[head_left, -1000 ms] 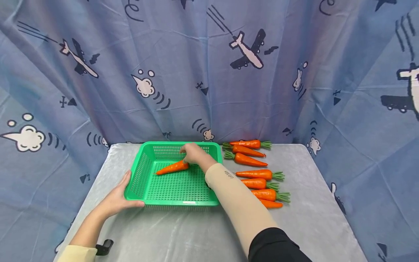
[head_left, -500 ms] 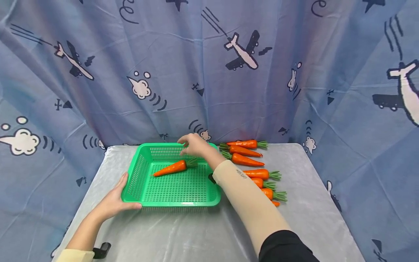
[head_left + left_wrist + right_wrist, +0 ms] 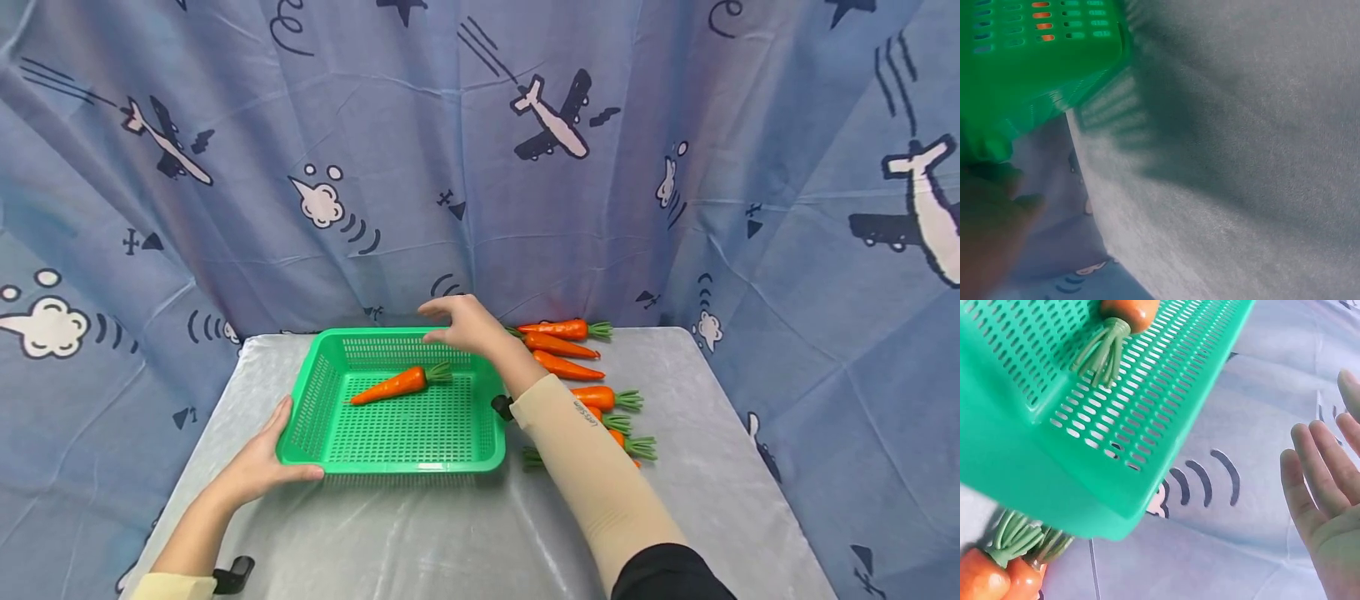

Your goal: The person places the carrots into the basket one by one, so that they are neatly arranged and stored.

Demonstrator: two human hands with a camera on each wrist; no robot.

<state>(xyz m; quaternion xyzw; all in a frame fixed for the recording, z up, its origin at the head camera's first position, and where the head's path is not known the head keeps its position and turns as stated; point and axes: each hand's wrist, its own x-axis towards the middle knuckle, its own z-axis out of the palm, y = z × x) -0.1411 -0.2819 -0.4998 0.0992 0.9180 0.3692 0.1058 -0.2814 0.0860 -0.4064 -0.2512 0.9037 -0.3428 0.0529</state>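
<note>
In the head view, a green plastic basket with slotted walls holds one carrot, its green stub pointing right. My left hand rests against the basket's near left corner, fingers along the left side and thumb stretched along the front rim. The left wrist view shows that hand blurred beside the green basket wall. Over the basket's back right corner, my right hand hovers with nothing in it. Its fingers look extended in the right wrist view, apart from the basket rim.
Several carrots lie right of the basket: a back group with one orange carrot and a front group with another carrot, partly hidden by my right sleeve. A patterned blue curtain hangs behind the grey cloth-covered table.
My right hand has let go of the carrot in the basket, then risen and drawn back to the right. My left hand has stayed at the basket's corner. The head view has shifted slightly.
</note>
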